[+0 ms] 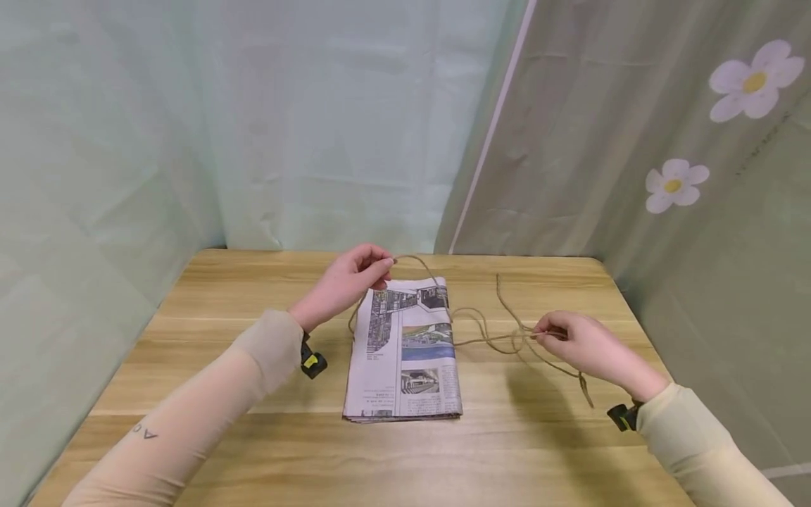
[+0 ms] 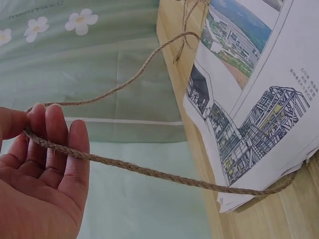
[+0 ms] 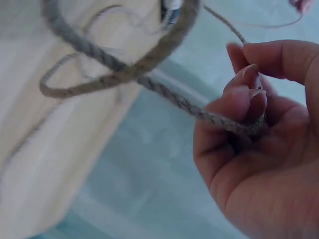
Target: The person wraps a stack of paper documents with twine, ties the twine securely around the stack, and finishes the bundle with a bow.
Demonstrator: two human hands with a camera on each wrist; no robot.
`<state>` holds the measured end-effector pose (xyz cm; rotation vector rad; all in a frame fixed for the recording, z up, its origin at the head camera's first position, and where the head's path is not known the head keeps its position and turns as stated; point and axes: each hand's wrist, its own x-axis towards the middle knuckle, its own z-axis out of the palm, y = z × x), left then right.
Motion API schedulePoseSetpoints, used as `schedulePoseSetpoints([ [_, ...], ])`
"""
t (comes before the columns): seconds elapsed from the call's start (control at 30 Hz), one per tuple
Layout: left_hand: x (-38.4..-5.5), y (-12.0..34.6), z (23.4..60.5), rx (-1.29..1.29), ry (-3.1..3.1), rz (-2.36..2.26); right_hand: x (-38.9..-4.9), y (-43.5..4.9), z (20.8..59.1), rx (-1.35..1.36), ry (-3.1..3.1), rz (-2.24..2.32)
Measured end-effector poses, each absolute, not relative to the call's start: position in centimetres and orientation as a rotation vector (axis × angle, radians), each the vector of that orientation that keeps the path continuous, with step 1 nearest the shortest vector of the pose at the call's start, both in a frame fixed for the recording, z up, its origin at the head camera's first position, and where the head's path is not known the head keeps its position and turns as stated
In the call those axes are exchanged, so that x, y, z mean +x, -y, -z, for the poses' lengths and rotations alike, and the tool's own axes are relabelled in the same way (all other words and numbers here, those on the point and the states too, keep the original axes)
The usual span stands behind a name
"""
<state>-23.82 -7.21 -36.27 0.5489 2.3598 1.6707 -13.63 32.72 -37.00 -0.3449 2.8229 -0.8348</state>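
A folded stack of newspaper [image 1: 418, 380] lies on the table, printed with pictures and text. Brown twine [image 1: 483, 341] comes out from both its sides. At the far left corner of the stack, my left hand [image 1: 351, 278] pinches the twine between thumb and fingertips, and a loop [image 2: 149, 171] runs from there to the paper's edges. Right of the stack, my right hand [image 1: 583, 345] holds another stretch of twine, its fingers curled round it. Between the stack and this hand the twine [image 3: 99, 84] crosses itself in loose loops. Loose ends hang near the right hand.
The wooden table [image 1: 253, 429] has rounded far corners. Pale green curtains [image 1: 355, 127] stand along its far and side edges, with white flowers [image 1: 676, 186] on the right one. Dark straps with small devices [image 1: 312, 360] sit on both wrists.
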Motion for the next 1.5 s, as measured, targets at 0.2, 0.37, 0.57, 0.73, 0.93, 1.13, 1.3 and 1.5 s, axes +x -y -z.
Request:
schedulePoseSetpoints([
  [0.2,-23.6,7.0,36.1,0.542,-2.378,-1.668,-13.7,-31.5,33.8,-0.314,-2.906,0.775],
  [0.37,-22.8,7.6,36.2,0.515,-2.392,-1.649,-14.5,-32.3,32.1,-0.232,-2.722,1.014],
  [0.57,-22.8,8.3,36.1,0.501,-2.425,-1.667,-15.8,-33.1,30.5,-0.402,-2.798,0.868],
  [0.73,-23.1,8.1,36.0,0.488,-2.402,-1.665,-16.5,-32.1,29.9,-0.745,-3.009,0.692],
  [0.93,-23.4,6.7,36.4,0.553,-2.350,-1.660,-17.7,-28.5,30.5,-1.267,-3.232,0.495],
  [1.13,-23.6,5.4,36.6,0.583,-2.368,-1.624,-20.4,-23.7,30.7,-1.504,-3.228,0.479],
  [1.3,-23.9,4.3,36.8,0.608,-2.321,-1.619,-22.5,-21.1,30.9,-1.695,-3.162,0.466],
  [1.5,-24.7,3.3,37.2,0.647,-2.273,-1.612,-24.0,-20.3,31.1,-1.715,-3.098,0.471],
])
